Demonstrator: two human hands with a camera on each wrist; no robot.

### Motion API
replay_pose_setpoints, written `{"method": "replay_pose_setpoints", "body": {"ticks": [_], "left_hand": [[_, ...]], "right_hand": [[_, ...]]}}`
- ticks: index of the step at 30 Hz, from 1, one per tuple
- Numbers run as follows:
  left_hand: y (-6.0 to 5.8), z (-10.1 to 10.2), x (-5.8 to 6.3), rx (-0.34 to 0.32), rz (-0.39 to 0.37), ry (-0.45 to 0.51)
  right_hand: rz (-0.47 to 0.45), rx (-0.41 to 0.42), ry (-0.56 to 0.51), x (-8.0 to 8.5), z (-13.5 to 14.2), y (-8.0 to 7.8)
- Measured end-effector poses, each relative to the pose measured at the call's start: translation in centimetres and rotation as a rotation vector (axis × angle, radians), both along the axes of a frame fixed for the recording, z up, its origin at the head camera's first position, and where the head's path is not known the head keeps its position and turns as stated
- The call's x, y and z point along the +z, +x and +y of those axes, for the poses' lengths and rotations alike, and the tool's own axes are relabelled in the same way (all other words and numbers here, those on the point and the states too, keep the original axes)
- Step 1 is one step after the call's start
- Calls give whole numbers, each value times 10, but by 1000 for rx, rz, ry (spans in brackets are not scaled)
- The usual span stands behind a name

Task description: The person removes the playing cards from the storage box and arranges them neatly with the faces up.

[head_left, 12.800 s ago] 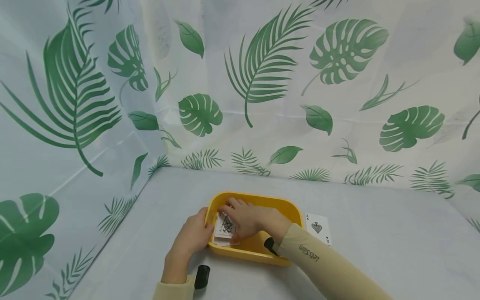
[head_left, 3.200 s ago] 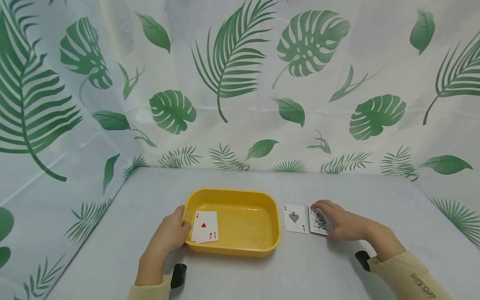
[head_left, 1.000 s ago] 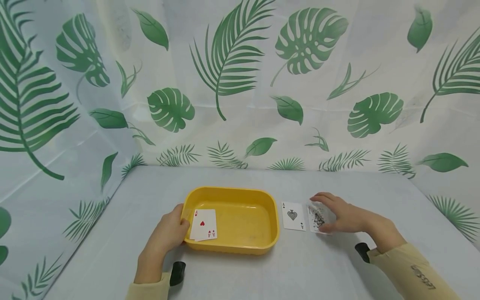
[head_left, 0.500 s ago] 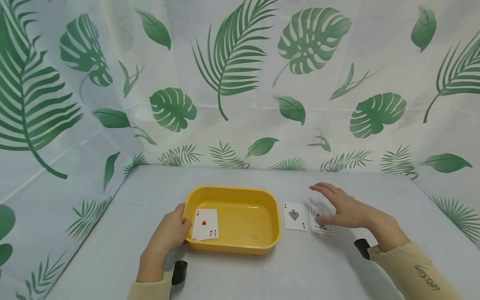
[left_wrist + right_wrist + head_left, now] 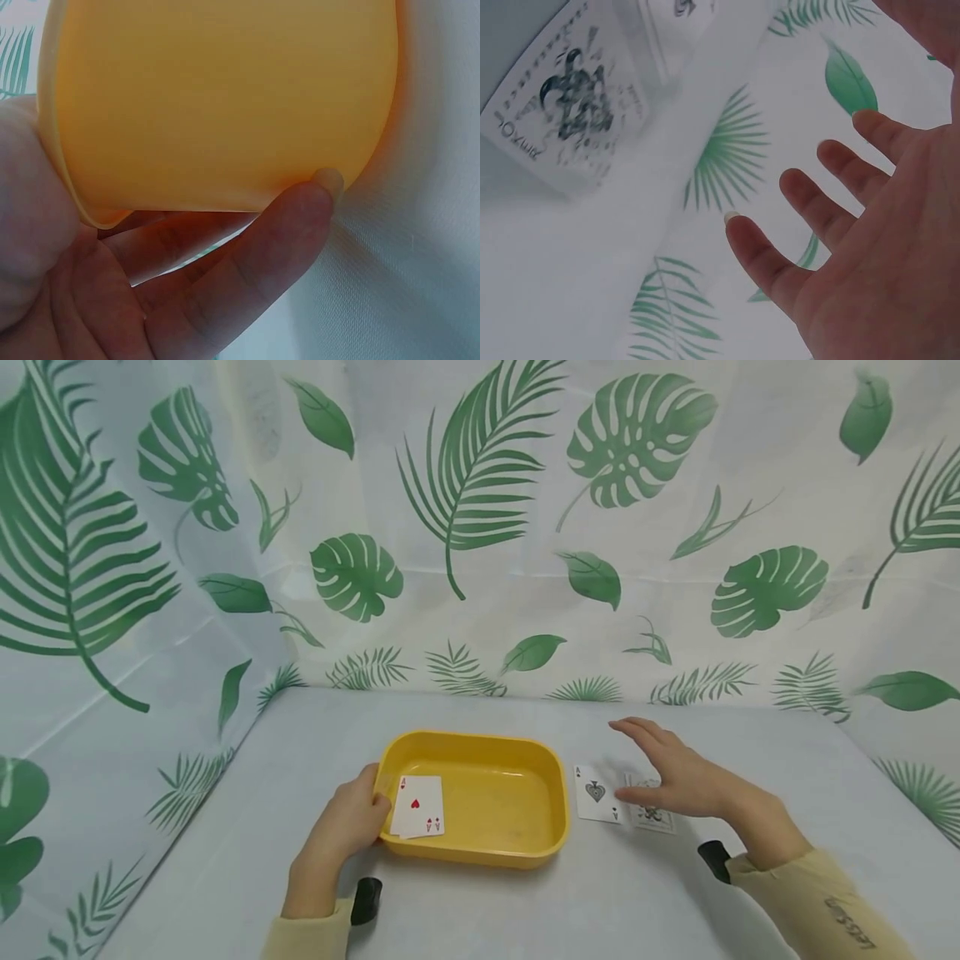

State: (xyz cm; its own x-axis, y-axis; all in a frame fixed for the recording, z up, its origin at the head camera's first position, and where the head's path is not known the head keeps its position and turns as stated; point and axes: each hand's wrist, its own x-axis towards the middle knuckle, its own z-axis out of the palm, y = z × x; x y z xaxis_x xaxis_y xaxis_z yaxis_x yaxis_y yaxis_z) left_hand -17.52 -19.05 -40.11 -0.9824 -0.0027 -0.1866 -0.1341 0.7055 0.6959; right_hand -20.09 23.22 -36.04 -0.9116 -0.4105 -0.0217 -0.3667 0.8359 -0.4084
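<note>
My left hand (image 5: 351, 810) grips the left end of a yellow plastic tray (image 5: 495, 858); the left wrist view shows its fingers (image 5: 277, 247) bent against the tray's outer wall. An ace of hearts (image 5: 417, 802) lies face up at the tray's left, overlapping another card that is mostly hidden. To the right of the tray, an ace of spades (image 5: 592, 810) lies on the table beside a joker card (image 5: 654, 820). Above the joker hovers my right hand (image 5: 686, 781), fingers spread and holding nothing. It partly covers the joker in the head view; the right wrist view shows the joker (image 5: 577, 105) more fully.
A pale cloth-covered table (image 5: 525, 914) carries everything. Behind it and on the left rise white curtains (image 5: 480, 627) printed with green leaves. Both wrists wear black bands (image 5: 366, 900).
Earlier my right hand was inside the tray over the joker; the joker then lay right of the ace of spades under that hand. In the last second the hand has lifted off it, fingers opening.
</note>
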Motion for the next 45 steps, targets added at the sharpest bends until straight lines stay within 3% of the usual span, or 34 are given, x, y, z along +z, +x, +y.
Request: {"method": "replay_pose_setpoints", "body": {"ticks": [32, 45], "left_hand": [[0, 0, 2, 12, -6, -17], [0, 0, 3, 3, -1, -24]], "right_hand": [[28, 124, -36, 23, -66, -23], [50, 235, -51, 25, -96, -31]]}}
